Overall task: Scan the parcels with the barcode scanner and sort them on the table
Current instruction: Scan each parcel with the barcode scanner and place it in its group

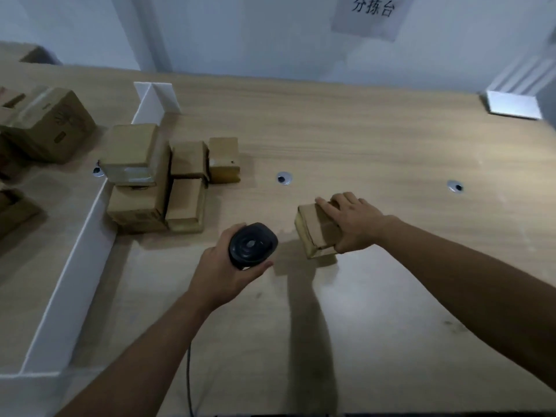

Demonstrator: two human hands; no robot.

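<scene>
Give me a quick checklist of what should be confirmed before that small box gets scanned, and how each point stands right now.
1. Scanner held firmly: ok, the left hand grips it.
2. Small box secured: ok, the right hand holds it.
3. Barcode visible on the box: cannot tell, no label shows.
4. Scanner aimed at the box: cannot tell, its window faces away from the camera.
5. Space on the table for sorting: ok, bare wood lies beside the stacked boxes.

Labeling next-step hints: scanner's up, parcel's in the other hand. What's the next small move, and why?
Probably tilt the scanner in the left hand toward the parcel the right hand grips. The scanner faces up toward the camera, not the parcel beside it, and no barcode shows on the parcel's visible faces, so it may need turning.
</scene>
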